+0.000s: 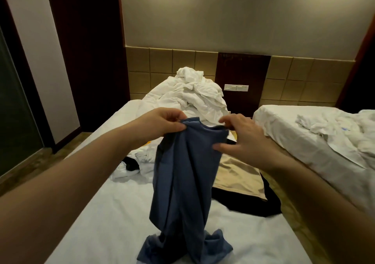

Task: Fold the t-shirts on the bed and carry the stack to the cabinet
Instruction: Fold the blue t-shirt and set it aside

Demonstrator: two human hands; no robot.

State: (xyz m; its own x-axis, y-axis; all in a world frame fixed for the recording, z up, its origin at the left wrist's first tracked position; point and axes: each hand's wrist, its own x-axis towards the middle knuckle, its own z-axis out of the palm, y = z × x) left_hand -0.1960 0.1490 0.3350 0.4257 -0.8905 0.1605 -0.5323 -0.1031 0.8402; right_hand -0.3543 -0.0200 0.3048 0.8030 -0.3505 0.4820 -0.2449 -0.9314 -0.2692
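Observation:
A blue t-shirt [182, 182] hangs bunched in front of me, its lower end resting on the white bed [97, 213]. My left hand [162, 124] pinches its top left edge. My right hand [241, 135] pinches the top right edge, thumb pressed on the front of the cloth. Behind it on the bed lie a beige garment [237, 176] on top of a black garment [249, 205]. To the left is a rumpled white and black garment [132, 165].
A heap of white bedding [192, 93] sits at the head of the bed. A second bed [316, 140] with crumpled white sheets stands to the right across a narrow gap. Dark wood panels and a glass door are at the left.

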